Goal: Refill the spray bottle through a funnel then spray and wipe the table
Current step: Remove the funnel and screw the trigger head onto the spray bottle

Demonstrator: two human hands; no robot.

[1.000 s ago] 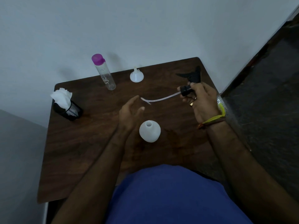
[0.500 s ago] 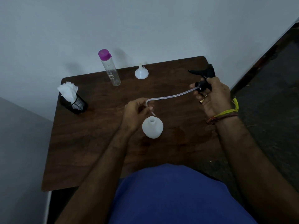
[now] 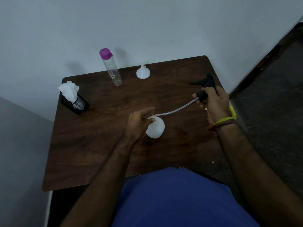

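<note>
Left hand [image 3: 139, 122] pinches dip tube [image 3: 177, 109] at spray bottle [image 3: 155, 128] mouth — right hand [image 3: 213, 102] grips trigger head [image 3: 203, 84]; feeding straight should avoid kinks

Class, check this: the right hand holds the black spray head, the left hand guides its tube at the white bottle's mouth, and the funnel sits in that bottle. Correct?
Not quite. In the head view the funnel stands upside down on the table near the wall, not in the white bottle. The rest holds: right hand, spray head, left hand, tube.

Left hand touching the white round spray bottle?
Touching. Head view: left hand fingers overlap the white round spray bottle at its neck, no gap visible.
</note>
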